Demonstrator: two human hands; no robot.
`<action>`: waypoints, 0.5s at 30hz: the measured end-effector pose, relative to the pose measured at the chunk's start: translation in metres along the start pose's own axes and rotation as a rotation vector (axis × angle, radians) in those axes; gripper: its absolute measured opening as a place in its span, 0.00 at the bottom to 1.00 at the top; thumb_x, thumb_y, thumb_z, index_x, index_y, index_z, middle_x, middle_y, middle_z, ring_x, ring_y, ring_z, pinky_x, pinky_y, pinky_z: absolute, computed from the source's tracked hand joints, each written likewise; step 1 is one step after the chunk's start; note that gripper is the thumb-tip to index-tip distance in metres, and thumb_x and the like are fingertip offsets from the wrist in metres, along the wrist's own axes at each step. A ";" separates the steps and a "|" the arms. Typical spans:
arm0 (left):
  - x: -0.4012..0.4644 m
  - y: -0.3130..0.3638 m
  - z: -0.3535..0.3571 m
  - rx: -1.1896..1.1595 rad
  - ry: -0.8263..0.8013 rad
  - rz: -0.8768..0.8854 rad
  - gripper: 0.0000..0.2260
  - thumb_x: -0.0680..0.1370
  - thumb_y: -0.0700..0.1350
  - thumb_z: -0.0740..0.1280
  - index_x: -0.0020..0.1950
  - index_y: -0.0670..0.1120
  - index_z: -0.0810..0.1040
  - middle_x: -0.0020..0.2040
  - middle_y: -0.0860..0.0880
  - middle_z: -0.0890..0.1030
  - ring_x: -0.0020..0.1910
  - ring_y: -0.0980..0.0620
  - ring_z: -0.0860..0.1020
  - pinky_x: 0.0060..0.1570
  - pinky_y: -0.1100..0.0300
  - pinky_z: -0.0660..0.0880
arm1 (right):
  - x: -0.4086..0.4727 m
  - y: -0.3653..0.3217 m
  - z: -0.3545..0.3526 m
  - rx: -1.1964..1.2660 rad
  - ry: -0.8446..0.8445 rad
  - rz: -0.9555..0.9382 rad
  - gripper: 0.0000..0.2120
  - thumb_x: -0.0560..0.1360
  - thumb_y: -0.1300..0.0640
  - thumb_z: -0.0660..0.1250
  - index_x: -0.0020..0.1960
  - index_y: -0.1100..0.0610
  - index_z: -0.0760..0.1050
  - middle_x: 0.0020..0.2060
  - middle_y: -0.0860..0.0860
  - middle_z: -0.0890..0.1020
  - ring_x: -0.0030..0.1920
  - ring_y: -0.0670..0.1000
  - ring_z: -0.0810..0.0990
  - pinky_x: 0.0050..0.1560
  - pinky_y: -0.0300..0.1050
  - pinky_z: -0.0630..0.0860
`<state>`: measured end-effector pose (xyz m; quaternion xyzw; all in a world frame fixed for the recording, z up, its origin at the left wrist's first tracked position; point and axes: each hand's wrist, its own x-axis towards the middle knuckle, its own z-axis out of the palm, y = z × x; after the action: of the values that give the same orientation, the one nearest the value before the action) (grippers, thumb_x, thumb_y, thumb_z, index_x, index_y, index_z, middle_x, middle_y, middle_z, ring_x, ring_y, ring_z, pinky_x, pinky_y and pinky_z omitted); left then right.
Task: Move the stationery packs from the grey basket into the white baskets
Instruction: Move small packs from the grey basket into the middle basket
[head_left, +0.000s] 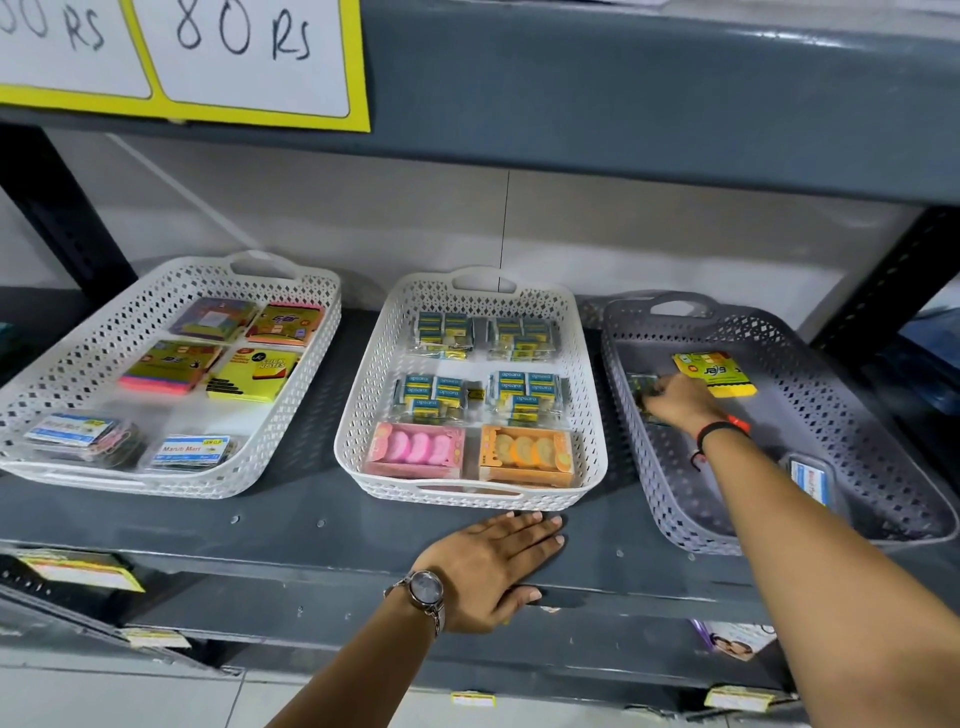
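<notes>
Head view shows your right hand (675, 400) reaching into the grey basket (883, 467) at the right end of the shelf (291, 525), its fingers curled down onto a dark pack (640, 387) near the basket's left wall; the hand covers most of that pack, so you cannot tell whether it is gripped or only touched. Just beside the hand, toward the back, lies a yellow pack (719, 371), flat on the basket floor. A clear pack with a blue and white label (809, 480) sits nearer you in the same basket, partly hidden by your forearm. Your left hand (493, 566) is spread open and empty, palm down on the shelf's front edge, fingertips close to the near rim of the middle white basket (467, 496). That basket holds four clear bags of blue and yellow boxes, with a pink box (415, 449) and an orange box (527, 454) side by side at its front. The left white basket (156, 483) holds four sticky-note pads toward the back and two clear packs of clips at the front. A wristwatch (426, 592) is on your left wrist, and a dark band (719, 431) on your right.
</notes>
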<state>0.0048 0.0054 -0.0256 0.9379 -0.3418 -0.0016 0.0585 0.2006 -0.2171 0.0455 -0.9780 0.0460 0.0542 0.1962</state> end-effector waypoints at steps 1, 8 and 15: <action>0.000 0.000 0.000 -0.011 -0.014 -0.002 0.25 0.81 0.51 0.54 0.76 0.46 0.51 0.77 0.47 0.52 0.75 0.47 0.52 0.72 0.50 0.44 | -0.001 -0.003 0.002 -0.024 -0.013 -0.006 0.08 0.72 0.62 0.64 0.48 0.66 0.77 0.52 0.66 0.81 0.55 0.63 0.78 0.55 0.52 0.76; 0.000 0.000 0.001 -0.017 -0.006 0.001 0.25 0.81 0.51 0.55 0.75 0.45 0.53 0.77 0.47 0.53 0.75 0.47 0.54 0.72 0.49 0.43 | 0.001 -0.003 0.008 -0.129 0.049 -0.003 0.16 0.71 0.67 0.62 0.58 0.67 0.72 0.55 0.66 0.78 0.57 0.64 0.76 0.56 0.54 0.77; 0.001 0.000 0.002 -0.043 -0.014 -0.001 0.25 0.82 0.51 0.54 0.76 0.46 0.50 0.77 0.48 0.50 0.76 0.49 0.50 0.72 0.55 0.39 | -0.003 -0.002 -0.018 0.142 0.161 0.051 0.18 0.66 0.52 0.74 0.48 0.65 0.79 0.43 0.61 0.82 0.44 0.58 0.81 0.47 0.50 0.80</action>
<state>0.0054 0.0051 -0.0281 0.9366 -0.3415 -0.0158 0.0763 0.1993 -0.2216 0.0630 -0.9614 0.0901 -0.0232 0.2591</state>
